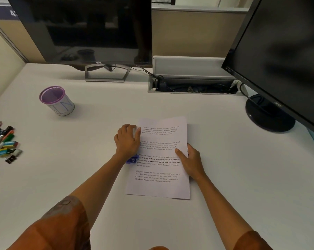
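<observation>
White and broad, the bench [102, 177] is carrying two dark monitors, one [84, 29] along its back edge and one [286, 56] at its back right corner, with an open cable tray [192, 85] sitting between them. Toward the back left, a purple mesh cup [57, 101] is standing upright, and a heap of markers [2, 141] is lying at the left edge with a black binder clip [10, 159] beside it.

Near the middle of the bench, the printed sheets [159, 170] are lying flat, text facing up. The left hand [127, 139] is curling over their upper left edge, its thumb lying on the page and its fingers bending down beside it, pinching that edge. A blue clip [132, 159] is sitting at the left edge of the sheets, just below that wrist. The right hand [190, 159] is holding the right edge, its thumb stretching across the text while the fingers are tucking round the margin.
</observation>
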`<state>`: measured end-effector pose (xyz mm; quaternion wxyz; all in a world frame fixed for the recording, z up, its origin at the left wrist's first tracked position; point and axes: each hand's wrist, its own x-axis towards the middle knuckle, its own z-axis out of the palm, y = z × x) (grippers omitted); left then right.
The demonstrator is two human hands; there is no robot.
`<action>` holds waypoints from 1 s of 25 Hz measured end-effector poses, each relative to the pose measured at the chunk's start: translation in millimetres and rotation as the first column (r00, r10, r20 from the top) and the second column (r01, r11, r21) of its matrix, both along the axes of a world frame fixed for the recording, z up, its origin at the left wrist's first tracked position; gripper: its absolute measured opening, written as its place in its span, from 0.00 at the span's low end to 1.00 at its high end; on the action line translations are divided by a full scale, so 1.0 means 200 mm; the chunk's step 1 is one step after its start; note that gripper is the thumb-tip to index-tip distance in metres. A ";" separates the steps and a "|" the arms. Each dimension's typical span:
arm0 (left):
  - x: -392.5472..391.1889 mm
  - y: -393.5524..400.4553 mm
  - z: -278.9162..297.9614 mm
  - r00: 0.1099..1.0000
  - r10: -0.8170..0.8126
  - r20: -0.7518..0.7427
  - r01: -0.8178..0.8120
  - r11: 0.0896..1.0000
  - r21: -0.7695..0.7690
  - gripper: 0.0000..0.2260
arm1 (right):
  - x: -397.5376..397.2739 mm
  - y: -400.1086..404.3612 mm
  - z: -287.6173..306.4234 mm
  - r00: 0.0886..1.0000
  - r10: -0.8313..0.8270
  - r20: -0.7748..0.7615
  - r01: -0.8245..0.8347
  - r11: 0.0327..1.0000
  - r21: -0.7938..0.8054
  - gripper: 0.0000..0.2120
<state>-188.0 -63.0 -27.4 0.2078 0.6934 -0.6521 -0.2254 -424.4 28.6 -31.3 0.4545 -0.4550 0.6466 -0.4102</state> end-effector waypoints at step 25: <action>0.03 0.00 -0.07 0.967 -0.012 0.255 0.002 0.999 0.038 0.33 | 0.00 0.01 -0.01 1.000 -0.016 -0.024 0.015 0.999 -0.049 0.15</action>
